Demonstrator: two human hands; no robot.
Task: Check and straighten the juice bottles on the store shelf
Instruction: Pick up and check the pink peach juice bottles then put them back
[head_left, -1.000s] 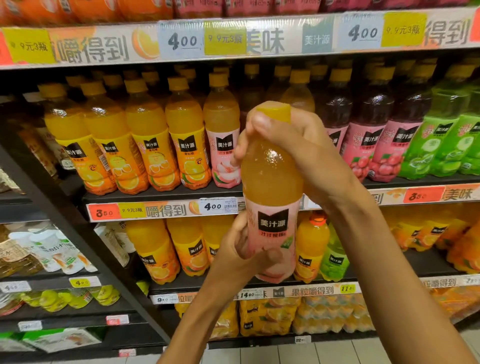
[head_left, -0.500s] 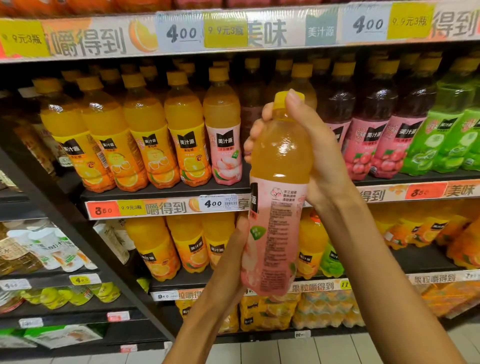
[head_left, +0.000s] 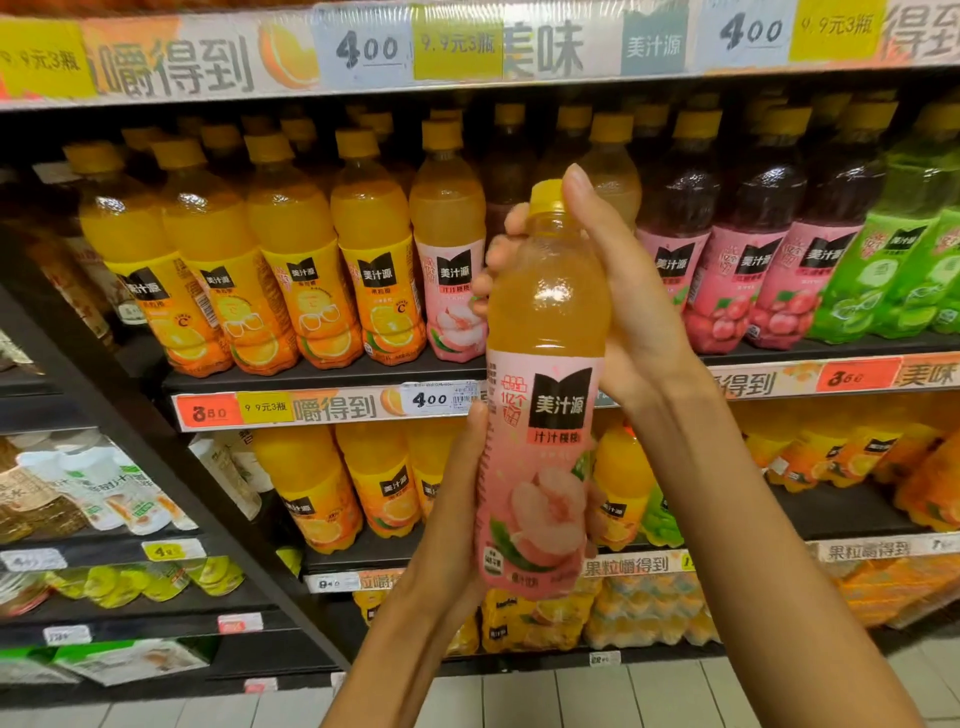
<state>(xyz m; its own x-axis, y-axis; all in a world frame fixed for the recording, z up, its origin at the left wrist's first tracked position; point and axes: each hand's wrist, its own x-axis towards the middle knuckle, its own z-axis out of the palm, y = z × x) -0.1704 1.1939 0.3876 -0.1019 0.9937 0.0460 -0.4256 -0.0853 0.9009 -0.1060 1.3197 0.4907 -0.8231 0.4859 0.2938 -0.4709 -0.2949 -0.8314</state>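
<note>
I hold a peach juice bottle (head_left: 545, 395) with a pink label and yellow cap upright in front of the shelf. Its front label faces me. My right hand (head_left: 618, 291) wraps the bottle's neck and shoulder from the right. My left hand (head_left: 457, 499) grips the lower label from the left. On the middle shelf (head_left: 322, 379) stand orange juice bottles (head_left: 291, 260) in a row, then another peach bottle (head_left: 451, 249). A gap in the front row lies behind the held bottle. To the right are dark red juice bottles (head_left: 727, 249) and green ones (head_left: 904, 254).
A price strip (head_left: 322, 410) runs along the shelf edge. The lower shelf holds more orange bottles (head_left: 311, 483) and multipacks (head_left: 644, 613) sit below. A side rack (head_left: 104, 519) at the left carries pouches and cartons. Tiled floor (head_left: 571, 696) shows at the bottom.
The bottle has been turned about its axis: front label, then the side text, now the front label faces me again. It sits a little lower and more upright.
</note>
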